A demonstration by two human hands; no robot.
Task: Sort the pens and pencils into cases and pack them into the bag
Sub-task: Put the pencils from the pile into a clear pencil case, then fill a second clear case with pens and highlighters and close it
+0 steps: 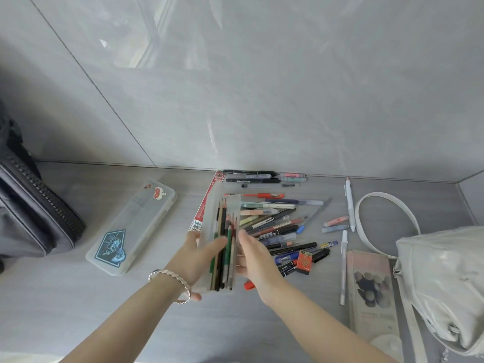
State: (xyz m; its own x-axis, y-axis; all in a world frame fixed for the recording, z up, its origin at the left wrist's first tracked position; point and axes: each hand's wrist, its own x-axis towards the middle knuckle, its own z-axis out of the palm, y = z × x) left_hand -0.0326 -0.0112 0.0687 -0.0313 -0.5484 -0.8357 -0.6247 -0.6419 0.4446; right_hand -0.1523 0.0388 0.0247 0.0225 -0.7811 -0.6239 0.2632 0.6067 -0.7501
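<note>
**Both hands around an open case of pencils**

Nearest us, two bare forearms reach forward; the left wrist wears a silver bracelet (pixel 175 282). The left hand (pixel 197 254) is spread, fingers extended, against the left side of a translucent open case (pixel 227 205). The right hand (pixel 253 254) is also spread, palm toward the case's right side. We cannot tell how firmly either hand grips, but neither is closed in a fist. Between the hands the case holds a bundle of pencils (pixel 225 247), tips pointing away from us, lying roughly parallel.

Just beyond and right of the right hand, a loose pile of pens (pixel 277 226) lies on the grey surface (pixel 78 310), along with a small red lead box marked 2B (pixel 304 261). A red pen end (pixel 248 285) pokes out below the right wrist.

Further right: two white pens (pixel 344 268), a flat printed box (pixel 373 292), and a white bag (pixel 442 279) with its strap looped on the surface.

Left of the left hand, well apart, lies a closed translucent case with stickers (pixel 131 226). Far left, a dark zippered bag (pixel 34 205).

Just beyond the left hand, a red packaged strip (pixel 208 203) lies beside the open case. Farthest, along the wall (pixel 262 74), a row of dark markers (pixel 252 178) and pastel highlighters (pixel 292 176).
</note>
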